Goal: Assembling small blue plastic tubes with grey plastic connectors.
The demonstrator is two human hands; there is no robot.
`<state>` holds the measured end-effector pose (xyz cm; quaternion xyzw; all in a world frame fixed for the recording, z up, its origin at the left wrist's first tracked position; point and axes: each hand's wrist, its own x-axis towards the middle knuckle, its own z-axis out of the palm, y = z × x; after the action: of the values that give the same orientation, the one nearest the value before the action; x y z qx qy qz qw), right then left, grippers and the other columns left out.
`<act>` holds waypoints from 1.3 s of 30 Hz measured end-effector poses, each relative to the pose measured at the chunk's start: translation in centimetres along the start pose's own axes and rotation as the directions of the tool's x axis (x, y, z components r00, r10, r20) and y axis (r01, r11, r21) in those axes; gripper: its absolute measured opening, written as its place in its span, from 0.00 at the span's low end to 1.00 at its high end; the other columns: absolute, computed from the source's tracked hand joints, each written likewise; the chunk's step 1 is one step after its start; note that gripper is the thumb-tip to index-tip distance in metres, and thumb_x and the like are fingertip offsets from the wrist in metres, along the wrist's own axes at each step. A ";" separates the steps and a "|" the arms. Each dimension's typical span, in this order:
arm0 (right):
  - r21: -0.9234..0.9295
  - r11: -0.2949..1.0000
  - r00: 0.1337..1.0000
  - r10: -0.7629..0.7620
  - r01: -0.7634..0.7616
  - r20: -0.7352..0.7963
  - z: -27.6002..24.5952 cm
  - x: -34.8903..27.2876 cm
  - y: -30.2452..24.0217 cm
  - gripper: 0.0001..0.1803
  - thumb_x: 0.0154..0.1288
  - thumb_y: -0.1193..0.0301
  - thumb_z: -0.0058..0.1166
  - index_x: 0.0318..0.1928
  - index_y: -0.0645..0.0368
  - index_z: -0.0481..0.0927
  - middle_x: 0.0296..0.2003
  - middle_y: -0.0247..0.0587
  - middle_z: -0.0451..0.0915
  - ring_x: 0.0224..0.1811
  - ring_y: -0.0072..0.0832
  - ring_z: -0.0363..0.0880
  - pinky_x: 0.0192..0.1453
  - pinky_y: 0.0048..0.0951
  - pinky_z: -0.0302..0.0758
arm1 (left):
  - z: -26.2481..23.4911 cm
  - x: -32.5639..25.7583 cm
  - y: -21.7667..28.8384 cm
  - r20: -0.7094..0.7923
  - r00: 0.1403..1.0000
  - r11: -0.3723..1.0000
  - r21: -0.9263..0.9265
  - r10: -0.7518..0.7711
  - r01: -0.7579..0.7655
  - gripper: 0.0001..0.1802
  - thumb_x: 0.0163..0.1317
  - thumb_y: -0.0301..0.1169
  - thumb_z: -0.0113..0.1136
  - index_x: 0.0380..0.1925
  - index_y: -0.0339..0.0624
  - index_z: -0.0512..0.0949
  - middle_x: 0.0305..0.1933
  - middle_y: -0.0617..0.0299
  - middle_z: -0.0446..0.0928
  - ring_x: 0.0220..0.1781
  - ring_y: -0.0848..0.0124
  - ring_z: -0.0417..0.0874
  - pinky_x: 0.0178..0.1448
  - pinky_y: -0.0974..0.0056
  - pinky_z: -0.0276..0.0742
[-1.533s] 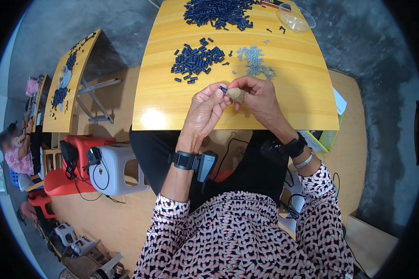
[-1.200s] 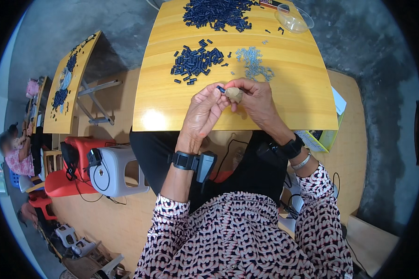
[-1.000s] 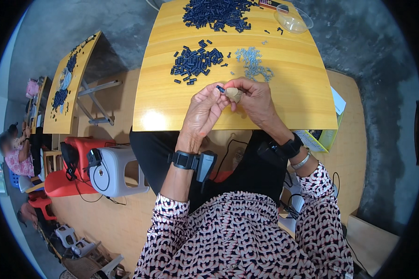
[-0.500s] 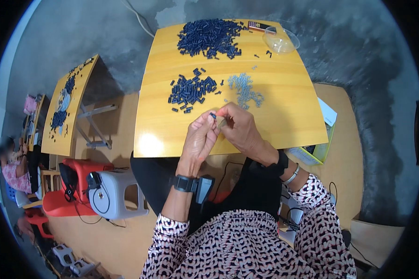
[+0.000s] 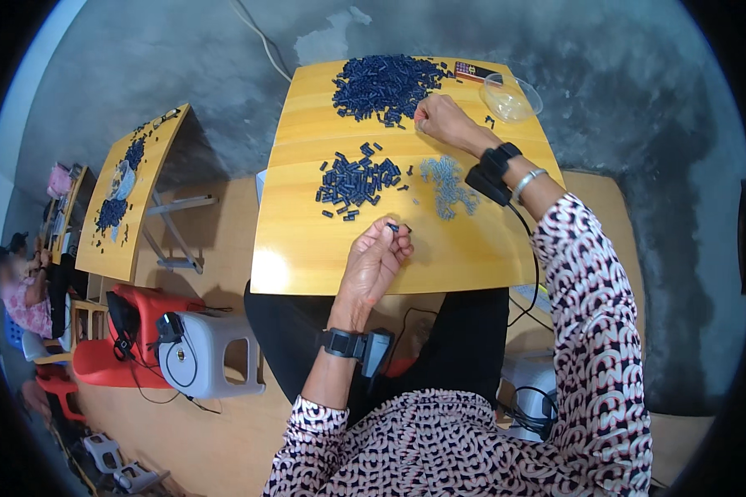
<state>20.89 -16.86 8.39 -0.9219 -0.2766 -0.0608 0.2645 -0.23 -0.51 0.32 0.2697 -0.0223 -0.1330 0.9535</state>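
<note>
Between the thumb and fingertips of my left hand (image 5: 375,261) is a small dark blue plastic piece (image 5: 394,227), held over the near part of the yellow table (image 5: 464,261). My right hand (image 5: 448,123) reaches far forward, at the right edge of a large heap of dark blue pieces (image 5: 381,85). Its fingers are curled together and point down; whatever they pinch is hidden. Closer to me lies a smaller group of dark blue pieces (image 5: 356,182). To its right spreads a pile of small silvery metal parts (image 5: 449,189), which look like screws or pins.
A clear round plastic bowl (image 5: 510,101) and a dark flat box (image 5: 477,72) stand at the table's far right. On the left are another yellow table (image 5: 159,178) with similar pieces, a red chair (image 5: 141,323), a grey stool (image 5: 220,356) and a seated person (image 5: 33,290).
My right hand has left my left hand and moved forward to the large heap. The left hand has shifted slightly down and right, still pinching the dark blue piece.
</note>
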 end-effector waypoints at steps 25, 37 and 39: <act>0.003 0.992 0.990 0.126 -0.126 0.061 4.5 4.1 2.9 0.10 0.44 0.74 0.59 0.18 0.69 0.73 0.14 0.48 0.74 0.19 0.32 0.76 0.24 0.33 0.70 | 0.4 0.3 -0.1 0.039 0.998 0.996 -0.075 -0.042 0.044 0.06 0.65 0.30 0.52 0.40 0.43 0.73 0.37 0.63 0.74 0.36 0.75 0.73 0.46 0.68 0.71; 0.794 0.508 0.930 0.041 -0.334 0.366 -0.6 -8.9 -7.1 0.06 0.53 0.78 0.54 0.29 0.71 0.77 0.23 0.41 0.79 0.20 0.21 0.77 0.24 0.22 0.75 | -0.9 -0.2 -0.2 -0.058 0.998 0.996 -0.071 0.040 -0.044 0.08 0.63 0.33 0.55 0.40 0.44 0.73 0.45 0.66 0.75 0.41 0.76 0.73 0.46 0.69 0.70; 0.805 0.511 0.952 0.116 -0.301 0.282 0.2 -11.5 -6.9 0.06 0.58 0.74 0.56 0.33 0.65 0.79 0.24 0.34 0.78 0.22 0.19 0.75 0.29 0.18 0.71 | -0.5 0.0 -0.2 -0.007 0.997 0.994 -0.082 0.077 -0.077 0.08 0.65 0.33 0.53 0.42 0.45 0.73 0.45 0.65 0.76 0.41 0.77 0.75 0.46 0.70 0.71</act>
<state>7.50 -17.37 8.42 -0.7088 -0.1822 0.2009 0.6511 -0.26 -0.42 -0.18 0.2296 -0.0254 -0.0965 0.9682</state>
